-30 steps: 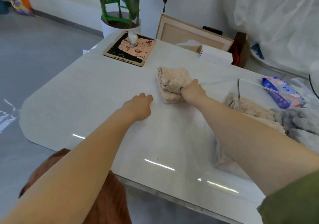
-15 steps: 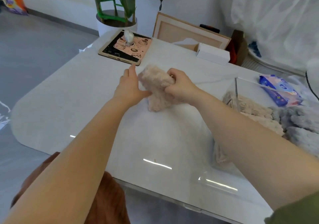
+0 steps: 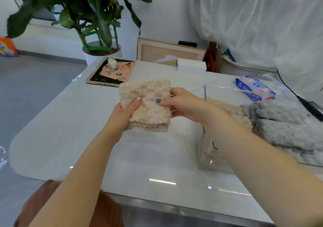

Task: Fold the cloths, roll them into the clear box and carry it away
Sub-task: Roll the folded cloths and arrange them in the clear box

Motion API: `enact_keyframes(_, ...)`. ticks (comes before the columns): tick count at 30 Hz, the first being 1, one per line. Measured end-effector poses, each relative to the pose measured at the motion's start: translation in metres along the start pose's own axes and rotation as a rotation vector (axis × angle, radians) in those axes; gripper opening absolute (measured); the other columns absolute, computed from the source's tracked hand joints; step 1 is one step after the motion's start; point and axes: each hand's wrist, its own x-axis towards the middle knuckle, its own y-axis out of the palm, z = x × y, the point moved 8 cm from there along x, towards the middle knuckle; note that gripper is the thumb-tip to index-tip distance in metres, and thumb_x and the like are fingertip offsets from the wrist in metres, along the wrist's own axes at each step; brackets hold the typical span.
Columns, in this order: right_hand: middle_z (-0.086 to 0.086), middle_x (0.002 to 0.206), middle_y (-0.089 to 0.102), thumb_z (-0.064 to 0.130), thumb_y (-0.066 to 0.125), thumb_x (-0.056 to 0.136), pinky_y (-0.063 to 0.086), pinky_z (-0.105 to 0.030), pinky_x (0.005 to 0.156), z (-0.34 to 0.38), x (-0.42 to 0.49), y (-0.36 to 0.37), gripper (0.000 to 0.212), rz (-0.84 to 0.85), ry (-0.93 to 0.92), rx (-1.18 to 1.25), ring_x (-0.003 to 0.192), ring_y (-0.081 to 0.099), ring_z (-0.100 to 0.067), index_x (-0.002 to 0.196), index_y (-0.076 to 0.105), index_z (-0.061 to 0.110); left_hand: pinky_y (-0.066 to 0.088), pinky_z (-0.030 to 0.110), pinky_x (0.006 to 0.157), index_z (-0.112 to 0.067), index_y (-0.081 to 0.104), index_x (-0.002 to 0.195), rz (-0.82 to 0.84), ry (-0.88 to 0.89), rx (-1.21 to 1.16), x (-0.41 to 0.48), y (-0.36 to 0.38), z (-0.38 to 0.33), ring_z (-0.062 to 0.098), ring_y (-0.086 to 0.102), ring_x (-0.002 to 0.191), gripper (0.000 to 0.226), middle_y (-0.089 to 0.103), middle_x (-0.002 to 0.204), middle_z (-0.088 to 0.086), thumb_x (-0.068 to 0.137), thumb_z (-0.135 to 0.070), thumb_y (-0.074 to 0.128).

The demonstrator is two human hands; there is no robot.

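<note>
L hand & R hand grip 1 folded cloth; box holds others; rolling in & carrying still to do.

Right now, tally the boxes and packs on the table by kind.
Clear box: 1
White box: 1
Wet wipes pack: 1
Total: 3
</note>
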Motion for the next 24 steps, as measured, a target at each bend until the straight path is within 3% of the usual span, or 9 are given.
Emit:
enact_keyframes(2,-0.008,0.110,0.067,0.010,0.058,0.092,0.057,-0.031,0.065,-0.002,-0.008,-0.012,0.031,-0.047,-0.029,0.021,0.086,0.065,-0.021,0.122,0.057,0.017,0.055,0.028,0.081,-0.021,0.059,0.125,0.029,-0.020,0.012,-0.006,0.010,-0.003,0.009,0.069,0.094,0.039,0.072,0.106,-0.006,0.094,-0.044,0.052)
enact_keyframes(5,-0.009,0.107,0.066,0.022,0.055,0.096,0.040,-0.028,0.052,0.000,-0.027,-0.034,0.025,-0.062,-0.088,0.095,0.082,0.056,-0.026,0.120,0.056,0.029,0.049,0.022,0.063,-0.022,0.064,0.113,0.106,-0.062,0.029,-0.012,0.036,-0.018,0.005,0.069,0.079,0.036,0.074,0.096,-0.006,0.100,-0.043,0.039)
enact_keyframes(9,0.003,0.115,0.068,0.016,0.052,0.097,0.050,-0.041,0.077,-0.002,-0.052,-0.082,0.036,-0.074,-0.210,0.233,0.100,0.064,-0.026,0.128,0.051,0.034,0.047,0.020,0.049,-0.019,0.058,0.116,0.253,0.029,-0.061,-0.012,0.091,-0.054,0.010,0.066,0.064,0.023,0.072,0.087,-0.002,0.100,-0.018,0.041)
enact_keyframes(13,-0.003,0.108,0.070,-0.002,0.042,0.095,0.053,-0.036,0.076,-0.007,-0.084,-0.148,0.043,-0.122,-0.334,0.416,0.097,0.065,-0.022,0.119,0.062,0.027,0.043,0.022,0.040,-0.003,0.057,0.107,0.360,0.087,-0.102,-0.008,0.158,-0.076,0.015,0.054,0.046,0.026,0.064,0.071,0.010,0.097,0.005,0.035)
enact_keyframes(15,-0.006,0.097,0.072,0.001,0.040,0.095,0.055,-0.030,0.069,-0.013,-0.093,-0.176,0.038,-0.180,-0.351,0.505,0.086,0.067,-0.020,0.098,0.072,0.021,0.045,0.022,0.042,-0.003,0.060,0.099,0.426,0.054,-0.128,-0.007,0.189,-0.077,0.016,0.056,0.047,0.031,0.064,0.071,0.012,0.097,0.005,0.030)
enact_keyframes(17,-0.008,0.087,0.070,0.001,0.043,0.092,0.054,-0.025,0.060,-0.023,-0.098,-0.201,0.039,-0.199,-0.301,0.575,0.076,0.066,-0.020,0.078,0.074,0.019,0.050,0.025,0.046,-0.007,0.061,0.095,0.442,-0.017,-0.168,0.000,0.219,-0.074,0.017,0.062,0.054,0.032,0.068,0.076,0.010,0.098,-0.003,0.030)
enact_keyframes(20,-0.013,0.093,0.067,0.001,0.038,0.089,0.054,-0.033,0.066,-0.042,-0.096,-0.223,0.041,-0.190,-0.182,0.508,0.083,0.063,-0.026,0.075,0.074,0.014,0.056,0.032,0.059,-0.007,0.062,0.101,0.438,-0.107,-0.091,0.013,0.241,-0.072,0.023,0.067,0.073,0.039,0.068,0.096,0.015,0.099,-0.026,0.028)
enact_keyframes(23,-0.005,0.083,0.062,0.037,0.039,0.095,0.047,-0.027,0.058,-0.048,-0.101,-0.237,0.044,-0.230,-0.082,0.334,0.073,0.056,-0.018,0.081,0.073,0.013,0.058,0.044,0.075,-0.012,0.062,0.107,0.494,-0.186,0.239,0.022,0.259,-0.068,0.030,0.068,0.093,0.065,0.069,0.106,0.013,0.094,-0.065,0.028)
enact_keyframes(24,0.000,0.079,0.060,0.047,0.041,0.095,0.043,-0.025,0.056,-0.047,-0.102,-0.241,0.046,-0.268,-0.054,0.177,0.070,0.054,-0.014,0.085,0.072,0.015,0.059,0.046,0.077,-0.013,0.059,0.106,0.502,-0.153,0.439,0.021,0.264,-0.068,0.029,0.068,0.093,0.059,0.067,0.107,0.011,0.092,-0.066,0.035)
